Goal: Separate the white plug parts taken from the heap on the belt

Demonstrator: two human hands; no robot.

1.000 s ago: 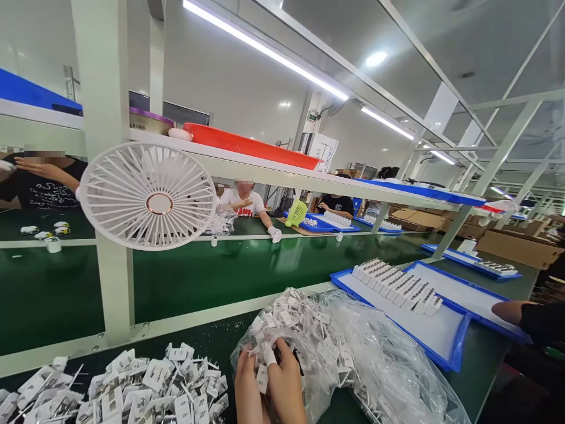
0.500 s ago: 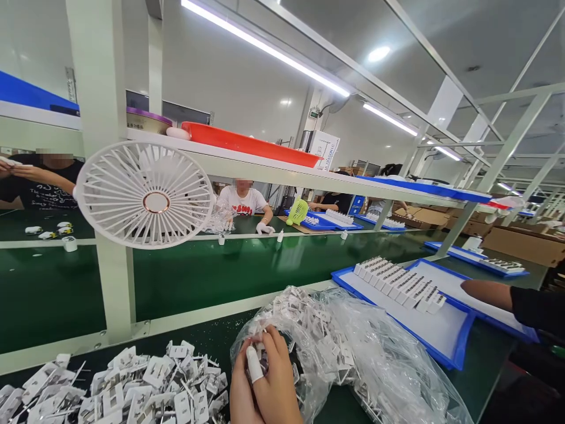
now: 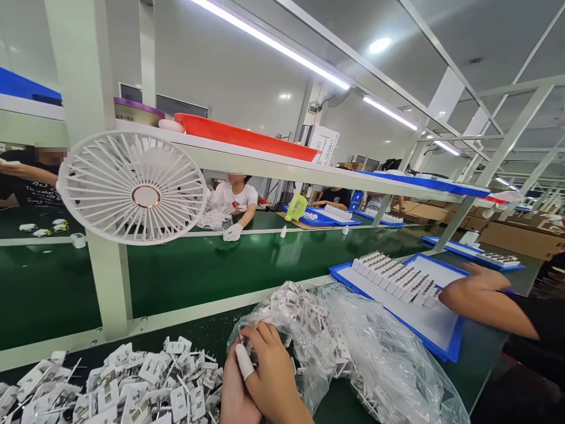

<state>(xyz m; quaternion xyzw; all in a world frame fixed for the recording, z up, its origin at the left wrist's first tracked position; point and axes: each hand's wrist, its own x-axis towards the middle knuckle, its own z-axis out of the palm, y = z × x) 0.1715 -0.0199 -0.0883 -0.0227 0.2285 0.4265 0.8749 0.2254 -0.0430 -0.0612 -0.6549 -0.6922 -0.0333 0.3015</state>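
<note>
My left hand (image 3: 236, 388) and my right hand (image 3: 271, 371) are pressed together at the near edge of a clear plastic bag (image 3: 379, 347). A white finger cot (image 3: 244, 360) covers my right thumb. Both hands are closed, with fingers bent inward around something at the fingertips that I cannot make out. Inside the bag lie many white plastic plug parts (image 3: 315, 318) with metal pins. To the left of my hands spreads a loose heap of similar white plug parts (image 3: 145, 377), some with pins sticking up.
A white fan (image 3: 145, 197) hangs at the post on the left. Beyond the bench runs a green conveyor belt (image 3: 247, 259). Rows of white plug housings (image 3: 397, 277) stand in a blue tray (image 3: 445, 344). A co-worker's arm (image 3: 481, 300) reaches in from the right.
My view has shifted slightly; my hands stay together at the bag. The co-worker's arm at right has come further in, over the blue tray. A person opposite has moved a gloved hand to the left.
</note>
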